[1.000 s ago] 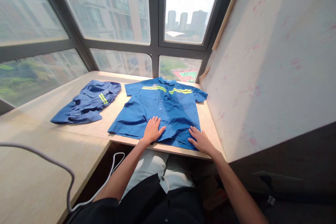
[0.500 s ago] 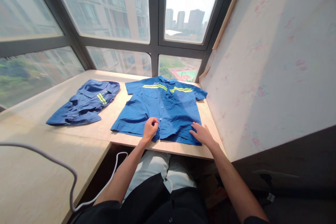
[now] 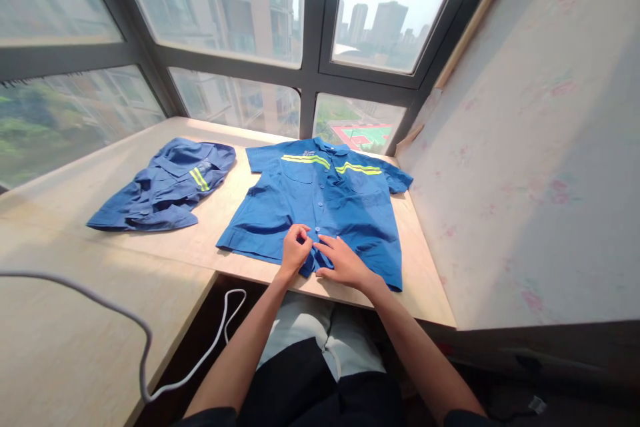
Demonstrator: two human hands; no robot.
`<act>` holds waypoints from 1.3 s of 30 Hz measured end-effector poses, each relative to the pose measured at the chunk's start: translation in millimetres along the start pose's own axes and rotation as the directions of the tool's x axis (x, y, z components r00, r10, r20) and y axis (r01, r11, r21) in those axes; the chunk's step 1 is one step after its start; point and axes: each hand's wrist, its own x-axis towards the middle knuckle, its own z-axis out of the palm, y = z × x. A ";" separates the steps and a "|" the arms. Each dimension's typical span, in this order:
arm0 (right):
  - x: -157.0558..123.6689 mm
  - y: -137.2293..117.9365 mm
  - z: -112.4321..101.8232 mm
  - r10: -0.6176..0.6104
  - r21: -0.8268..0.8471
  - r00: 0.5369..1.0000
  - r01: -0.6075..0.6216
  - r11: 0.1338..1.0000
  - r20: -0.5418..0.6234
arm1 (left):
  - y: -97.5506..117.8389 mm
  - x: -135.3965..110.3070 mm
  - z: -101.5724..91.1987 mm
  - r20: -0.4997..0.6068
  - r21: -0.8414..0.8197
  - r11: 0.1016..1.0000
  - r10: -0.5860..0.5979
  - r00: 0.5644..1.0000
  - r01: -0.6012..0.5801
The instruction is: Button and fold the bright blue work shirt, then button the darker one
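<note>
A blue short-sleeved work shirt with yellow-green stripes across the chest lies spread out, collar toward the window. Near the bottom of its button line, my left hand pinches the front edge of the shirt between closed fingers. My right hand rests just to the right of it, fingers stretched toward the left hand over the lower front. The hem's middle is partly hidden by both hands. Further left lies a second, crumpled blue garment with similar stripes.
The shirts lie on a pale window-side counter. A grey-white cable loops over its left part and hangs off the edge. Windows border the back, and a flowered wall closes the right side.
My right hand has moved left from the shirt's lower right part to beside my left hand. The left hand keeps its pinch near the button line. The view has shifted slightly.
</note>
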 end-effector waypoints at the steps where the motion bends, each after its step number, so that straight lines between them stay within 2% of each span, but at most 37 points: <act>1: 0.8 0.2 3.9 -0.017 -0.006 1.000 0.017 1.000 0.014 | 0.5 -0.4 -0.4 -0.014 -0.010 1.000 -0.015 1.000 0.015; 3: -0.8 4.2 11.8 -0.033 0.011 0.999 0.034 0.999 -0.011 | 1.8 -1.4 -1.5 -0.023 -0.024 0.999 -0.037 0.999 0.036; 5: -5.4 11.1 20.1 -0.017 0.068 0.994 0.024 0.997 -0.108 | 3.5 -3.3 -2.8 -0.004 -0.030 0.999 -0.041 0.999 0.041; 8: -14.0 20.1 30.7 0.036 0.190 0.962 0.016 0.982 -0.269 | 7.1 -7.6 -5.0 0.020 -0.044 0.997 -0.057 0.998 0.057; 10: -18.5 21.8 33.7 0.061 0.254 0.947 0.023 0.967 -0.317 | 10.2 -10.7 -6.5 0.019 -0.055 0.995 -0.079 0.997 0.080; 14: -20.6 16.5 28.7 0.115 0.367 0.940 0.011 0.930 -0.321 | 16.0 -14.1 -9.0 0.021 -0.040 0.994 -0.097 0.995 0.098; 16: -19.0 13.1 24.2 0.188 0.455 0.924 -0.017 0.890 -0.333 | 17.5 -14.1 -9.3 0.030 -0.028 0.995 -0.090 0.995 0.091; 21: -13.8 10.4 18.6 0.439 0.644 0.833 -0.136 0.753 -0.337 | 19.1 -17.6 -12.4 0.049 -0.037 0.994 -0.103 0.993 0.105; 24: -10.2 8.4 16.1 0.503 0.709 0.803 -0.150 0.689 -0.319 | 20.7 -28.8 -23.2 0.107 0.036 0.990 -0.143 0.984 0.140; 25: -8.6 6.9 14.5 0.509 0.719 0.802 -0.150 0.679 -0.313 | 20.9 -34.1 -28.8 0.134 0.098 0.988 -0.131 0.982 0.118; 27: -4.7 3.0 10.3 0.501 0.722 0.810 -0.146 0.676 -0.305 | 20.4 -45.7 -41.8 0.193 0.238 0.971 -0.049 0.980 0.002; 29: 0.0 -0.9 6.4 0.463 0.715 0.836 -0.131 0.687 -0.293 | 18.8 -57.0 -54.7 0.262 0.358 0.923 0.046 0.964 -0.142; 31: 5.1 -3.0 5.1 0.395 0.702 0.879 -0.105 0.705 -0.266 | 16.9 -66.1 -64.9 0.312 0.466 0.855 0.083 0.946 -0.228; 34: 11.7 -1.1 9.9 0.280 0.658 0.937 -0.076 0.749 -0.210 | 15.5 -74.0 -72.7 0.294 0.611 0.758 0.049 0.954 -0.227; 39: 13.8 7.6 22.6 0.251 0.603 0.944 -0.074 0.795 -0.215 | 17.9 -76.5 -69.2 0.204 0.684 0.709 0.039 0.978 -0.171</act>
